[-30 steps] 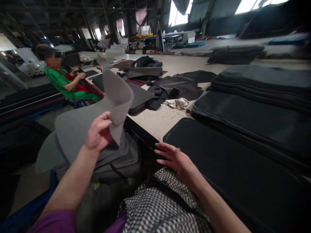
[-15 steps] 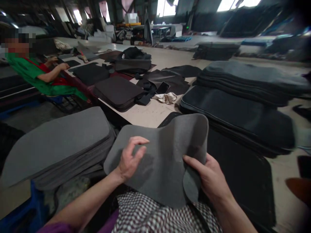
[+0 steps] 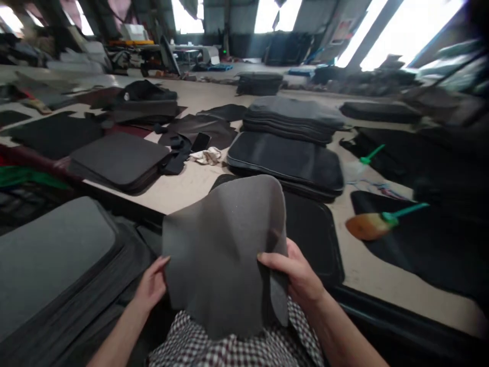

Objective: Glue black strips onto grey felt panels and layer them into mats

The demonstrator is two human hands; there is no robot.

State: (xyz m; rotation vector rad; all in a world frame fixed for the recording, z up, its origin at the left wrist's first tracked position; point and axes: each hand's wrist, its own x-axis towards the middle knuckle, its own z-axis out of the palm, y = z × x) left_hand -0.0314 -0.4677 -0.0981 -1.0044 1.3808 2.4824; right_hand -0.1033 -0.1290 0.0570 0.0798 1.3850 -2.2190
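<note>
- Sheet (image 3: 225, 255): grey, flexible, held up in front of the person between both hands, above the lap; its upper right part bows upward, and a flap folds over at the lower right.
- Left hand (image 3: 153, 284): narrow, the sheet's left edge between thumb and curled fingers.
- Right hand (image 3: 303, 272): closed on the sheet's right side, thumb on the near face, fingers behind.
- Apron (image 3: 214, 352): checked, directly below the sheet's lower edge.
- Grey pile (image 3: 57, 219): stacked sheets at the left, beside the worktop (image 3: 191, 189) and apart from the left hand.
- Black panel (image 3: 311, 237): flat on the worktop, partly hidden by the sheet and right hand.
- Black pile (image 3: 286, 159): just beyond the black panel.
- Dark pile (image 3: 122, 158): rounded corners, near the worktop's edge, left of centre.
- Phone (image 3: 200, 142) and cloth (image 3: 207, 156): close together, between the dark pile and the black pile.
- Bottle (image 3: 367, 226): orange, green-nozzled, lying tilted at the right.
</note>
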